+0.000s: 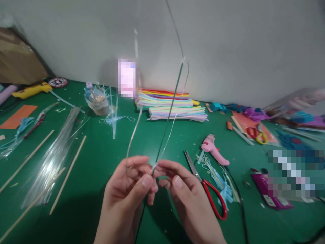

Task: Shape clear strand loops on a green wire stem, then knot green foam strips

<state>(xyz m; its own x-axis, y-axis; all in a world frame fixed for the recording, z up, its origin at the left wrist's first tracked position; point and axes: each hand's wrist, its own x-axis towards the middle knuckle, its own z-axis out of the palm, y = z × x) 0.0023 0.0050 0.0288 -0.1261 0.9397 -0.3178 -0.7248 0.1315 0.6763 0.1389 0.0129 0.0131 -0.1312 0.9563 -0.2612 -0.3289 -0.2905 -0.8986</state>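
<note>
One dark rod (168, 117) slanting through pinched left fingers (145, 183); right fingers (179, 184) beside it, loosely parted.

left fingers (139, 190) pinch a green rod (168, 118)

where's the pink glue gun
The pink glue gun lies right of centre in the head view, beyond the right hand and the red-handled scissors.

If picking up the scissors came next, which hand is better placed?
Probably the right hand: the red-handled scissors lie beside it; the left hand is farther away, pinching the dark stick.
</note>
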